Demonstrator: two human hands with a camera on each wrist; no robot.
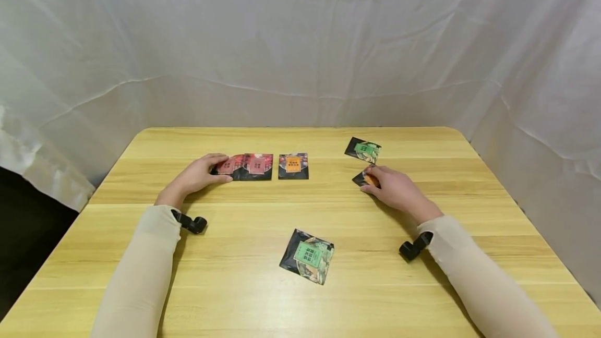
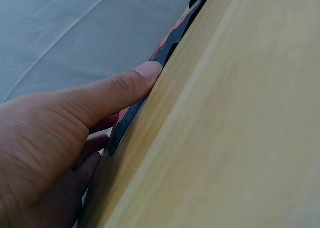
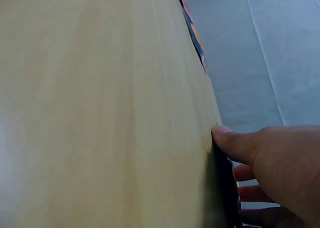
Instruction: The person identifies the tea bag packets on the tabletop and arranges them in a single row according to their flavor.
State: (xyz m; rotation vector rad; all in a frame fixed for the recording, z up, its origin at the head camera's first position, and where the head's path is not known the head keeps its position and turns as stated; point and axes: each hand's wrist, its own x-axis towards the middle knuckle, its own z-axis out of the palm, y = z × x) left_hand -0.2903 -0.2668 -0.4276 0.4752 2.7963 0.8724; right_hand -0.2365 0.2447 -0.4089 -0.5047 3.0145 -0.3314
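My left hand spans a red-labelled black food sachet, its thumb at the near edge and other fingers at the far edge. That sachet lies flat, touching or slightly overlapping a second red-labelled sachet on its right. On the right side, my right hand pinches an orange-labelled sachet at its right part, partly hiding it. In the right wrist view its thumb presses on the sachet's dark edge. Just beyond is a green-labelled sachet, lying askew.
Another orange-labelled sachet lies in line with the red ones, a small gap apart. Nearer the front, a green-labelled sachet lies tilted on the wooden table. White cloth hangs behind the table's far edge.
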